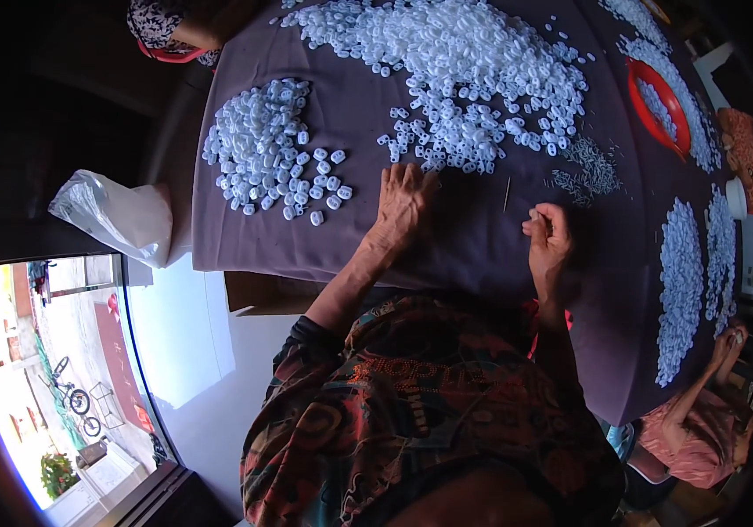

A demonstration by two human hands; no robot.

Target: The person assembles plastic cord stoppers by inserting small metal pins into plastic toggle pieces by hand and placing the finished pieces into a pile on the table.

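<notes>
White plastic pieces (446, 132) under flat left hand (403, 202)

Small pile (271, 149) left of big heap (464, 79); basket (657, 105) right, on table (482, 246).

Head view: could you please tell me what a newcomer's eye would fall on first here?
The big heap of small white plastic pieces across the far side of the purple-grey cloth, with a smaller pile to its left. Next, the left hand lying flat at the heap's near edge and the right hand pinching something small beside a thin pin. A red basket sits at far right.
</notes>
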